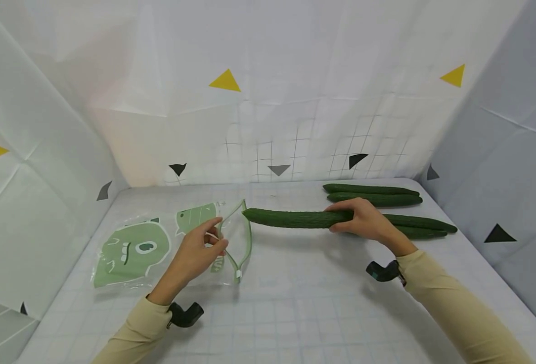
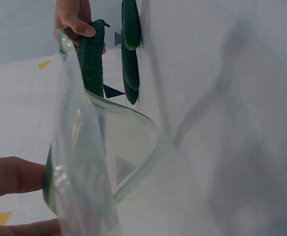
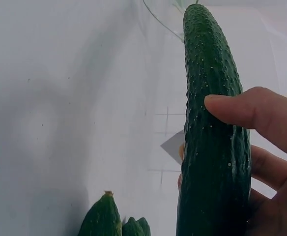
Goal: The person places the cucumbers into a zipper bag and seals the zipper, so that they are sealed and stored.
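A clear zip bag (image 1: 190, 275) with green cartoon monster prints lies on the left, its green-edged mouth spread toward the right. My left hand (image 1: 202, 253) pinches the near edge of that mouth between thumb and fingers; the left wrist view shows the bag's clear film (image 2: 79, 147) beside the fingers (image 2: 15, 177). In my right hand (image 1: 361, 220) is a long dark green cucumber (image 1: 291, 219), held level above the table. The thumb and fingers wrap around its bumpy skin in the right wrist view (image 3: 210, 147). Its left tip is at the bag's mouth.
Two cucumbers (image 1: 374, 198) lie side by side at the back right. More cucumbers (image 1: 425, 222) lie just beyond and beneath the right hand. White sheets with yellow, black and grey triangles wall the table (image 1: 286, 313) at the back and sides.
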`<state>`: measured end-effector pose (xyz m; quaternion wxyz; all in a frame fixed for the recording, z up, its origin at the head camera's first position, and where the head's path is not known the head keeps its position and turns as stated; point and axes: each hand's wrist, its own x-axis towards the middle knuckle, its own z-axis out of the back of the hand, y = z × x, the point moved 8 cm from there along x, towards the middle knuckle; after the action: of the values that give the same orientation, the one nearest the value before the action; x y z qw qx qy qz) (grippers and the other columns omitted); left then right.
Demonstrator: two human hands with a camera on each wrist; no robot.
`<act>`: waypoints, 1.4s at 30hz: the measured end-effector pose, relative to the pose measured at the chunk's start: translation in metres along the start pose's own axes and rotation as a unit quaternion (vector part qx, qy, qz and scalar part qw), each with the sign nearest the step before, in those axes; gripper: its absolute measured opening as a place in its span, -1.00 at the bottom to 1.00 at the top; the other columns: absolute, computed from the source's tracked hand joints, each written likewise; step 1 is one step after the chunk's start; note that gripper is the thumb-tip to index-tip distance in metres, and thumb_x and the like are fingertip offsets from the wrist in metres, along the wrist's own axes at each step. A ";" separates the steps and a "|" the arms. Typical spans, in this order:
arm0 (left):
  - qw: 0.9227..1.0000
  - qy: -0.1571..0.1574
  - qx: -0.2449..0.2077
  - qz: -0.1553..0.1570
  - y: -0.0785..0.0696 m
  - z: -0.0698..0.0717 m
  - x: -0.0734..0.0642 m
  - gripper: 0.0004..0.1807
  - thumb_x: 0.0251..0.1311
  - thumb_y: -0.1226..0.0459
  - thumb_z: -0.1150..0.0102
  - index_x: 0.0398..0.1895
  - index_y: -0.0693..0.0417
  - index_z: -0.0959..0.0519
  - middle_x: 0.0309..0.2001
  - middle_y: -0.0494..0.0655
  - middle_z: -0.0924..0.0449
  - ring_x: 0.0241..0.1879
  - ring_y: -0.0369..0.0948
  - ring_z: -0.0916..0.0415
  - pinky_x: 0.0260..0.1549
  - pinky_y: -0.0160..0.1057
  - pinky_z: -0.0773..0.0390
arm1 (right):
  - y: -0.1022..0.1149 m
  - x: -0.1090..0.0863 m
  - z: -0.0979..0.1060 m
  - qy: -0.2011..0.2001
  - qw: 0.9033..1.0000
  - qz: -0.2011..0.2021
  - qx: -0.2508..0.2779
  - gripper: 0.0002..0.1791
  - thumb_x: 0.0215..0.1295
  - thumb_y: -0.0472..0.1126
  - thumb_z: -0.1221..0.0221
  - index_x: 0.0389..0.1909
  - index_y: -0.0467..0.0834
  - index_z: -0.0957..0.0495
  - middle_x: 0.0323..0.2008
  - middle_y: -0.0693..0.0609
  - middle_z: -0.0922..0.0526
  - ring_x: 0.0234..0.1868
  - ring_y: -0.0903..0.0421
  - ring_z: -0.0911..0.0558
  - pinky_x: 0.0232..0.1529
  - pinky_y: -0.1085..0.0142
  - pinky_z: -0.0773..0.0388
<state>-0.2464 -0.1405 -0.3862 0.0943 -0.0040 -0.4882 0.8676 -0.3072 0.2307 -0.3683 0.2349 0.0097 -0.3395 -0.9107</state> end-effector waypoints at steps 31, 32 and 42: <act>1.000 0.004 -0.011 -0.009 0.000 -0.004 0.002 -0.36 0.36 0.35 -0.28 0.50 0.18 -0.39 -0.07 0.03 -0.58 -0.17 -0.15 -0.66 -0.32 -0.19 -0.63 | 0.019 0.026 -0.046 0.014 1.000 0.019 0.006 -0.50 0.18 -0.19 -0.51 0.16 -0.19 -0.71 0.11 -0.09 -0.71 0.13 -0.07 -0.62 0.03 0.02 -0.57; 1.000 0.004 -0.010 -0.010 0.000 -0.004 0.002 -0.35 0.36 0.35 -0.28 0.50 0.18 -0.39 -0.07 0.02 -0.58 -0.17 -0.15 -0.66 -0.32 -0.19 -0.63 | 0.020 0.027 -0.047 0.014 1.000 0.021 0.008 -0.50 0.18 -0.19 -0.51 0.16 -0.19 -0.71 0.11 -0.09 -0.71 0.13 -0.08 -0.62 0.03 0.01 -0.57; 1.000 0.004 -0.008 -0.014 0.002 -0.002 0.001 -0.34 0.35 0.35 -0.29 0.51 0.19 -0.38 -0.02 0.13 -0.57 -0.16 -0.14 -0.66 -0.34 -0.20 -0.64 | 0.028 0.040 -0.066 0.024 0.999 0.020 0.033 -0.50 0.19 -0.20 -0.50 0.18 -0.19 -0.70 0.14 -0.10 -0.70 0.19 -0.12 -0.62 0.13 -0.08 -0.57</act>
<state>-0.2471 -0.1400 -0.3888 0.1081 -0.0016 -0.4947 0.8623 -0.3195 0.1548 -0.3959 0.2610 0.0325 -0.3633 -0.8938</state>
